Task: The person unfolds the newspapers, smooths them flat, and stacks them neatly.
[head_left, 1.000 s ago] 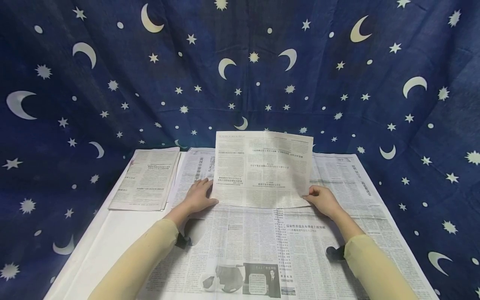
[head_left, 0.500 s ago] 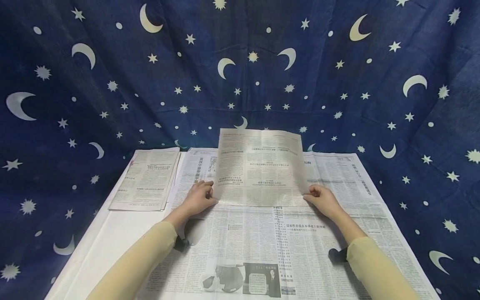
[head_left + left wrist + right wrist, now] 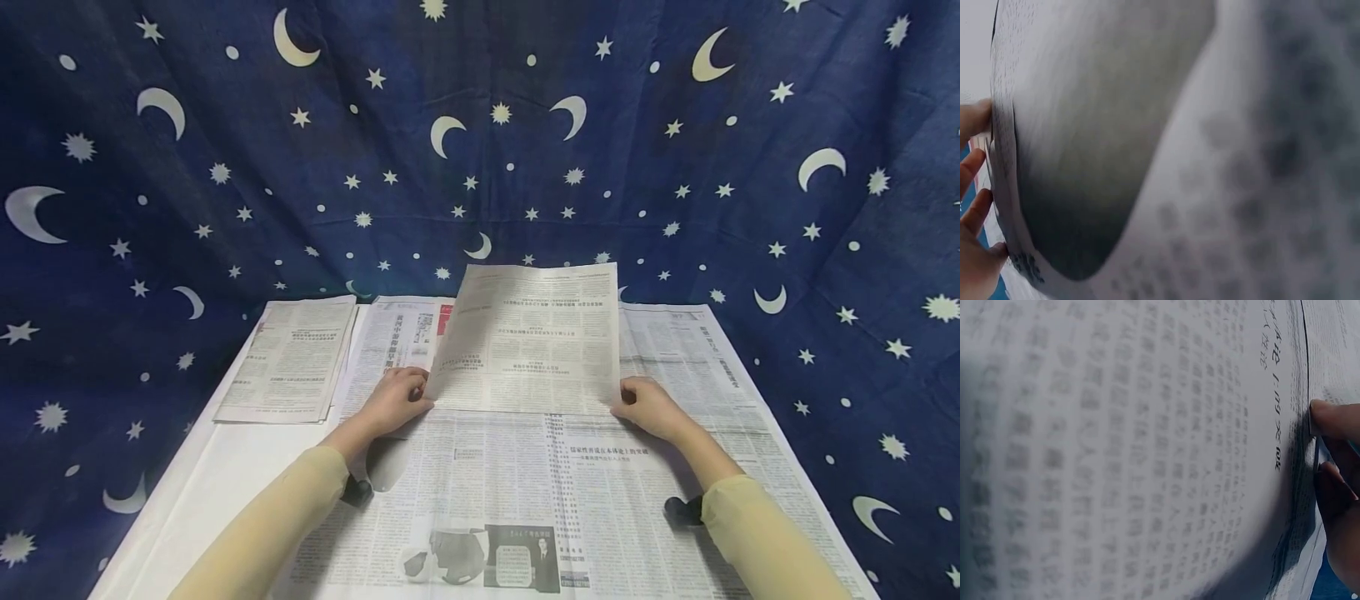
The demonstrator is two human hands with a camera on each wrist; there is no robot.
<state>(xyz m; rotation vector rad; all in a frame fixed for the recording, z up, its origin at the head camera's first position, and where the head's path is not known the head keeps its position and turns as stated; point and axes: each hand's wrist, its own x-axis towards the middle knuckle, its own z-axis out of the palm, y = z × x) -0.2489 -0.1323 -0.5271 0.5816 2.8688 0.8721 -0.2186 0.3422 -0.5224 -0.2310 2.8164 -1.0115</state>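
Observation:
A folded newspaper sheet [image 3: 536, 342] stands raised over the far middle of the table, its lower edge toward me and its top near the cloth backdrop. My left hand [image 3: 392, 402] pinches its lower left corner between thumb and curled fingers. At the opposite lower corner, the thumb and fingers of my right hand [image 3: 651, 407] hold the sheet. The left edge slants inward toward the top, while the right edge runs nearly straight up. In the left wrist view, fingertips of the left hand [image 3: 975, 212] meet the paper's edge. The right wrist view shows the right hand [image 3: 1340, 487] gripping paper.
Large spread newspaper pages [image 3: 495, 467] cover most of the white table [image 3: 202, 483]. A stack of folded newspapers [image 3: 288, 358] lies at the back left. Behind the table hangs a dark blue cloth [image 3: 480, 125] with moons and stars.
The sheet's upper left corner has swung to the right, uncovering a red patch on the page behind. The left fingers have curled in closer to the paper. The right hand has barely moved.

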